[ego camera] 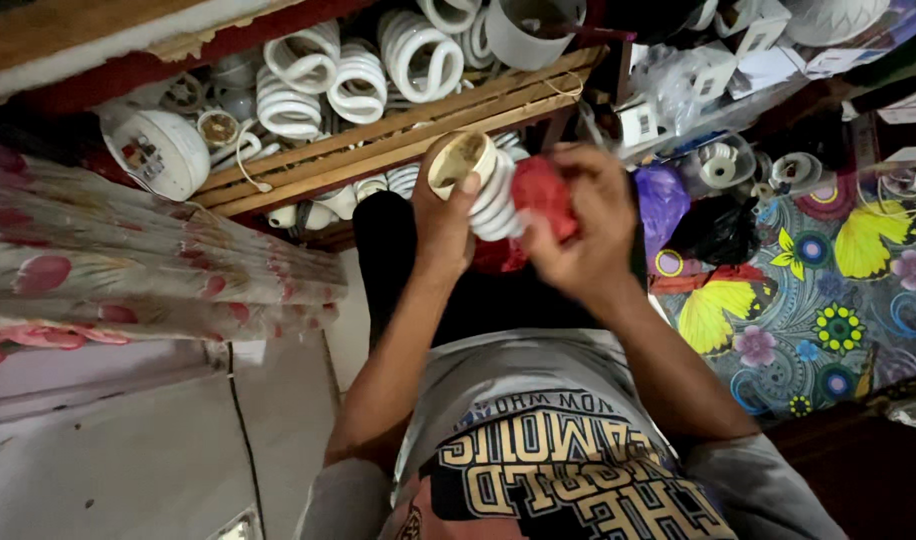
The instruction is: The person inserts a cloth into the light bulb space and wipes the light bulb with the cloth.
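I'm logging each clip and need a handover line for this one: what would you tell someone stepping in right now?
Left hand: grips a spiral lamp by its base end, open base facing up.
Right hand: presses a red cloth against the lamp's white coils.
Nearby: a wooden crate ahead holds more spiral lamps; loose white lamp parts lie to the right on a patterned sheet.
Done: lamp in hand, cloth on the coils.
Left: how much of the coil is wiped cannot be told.
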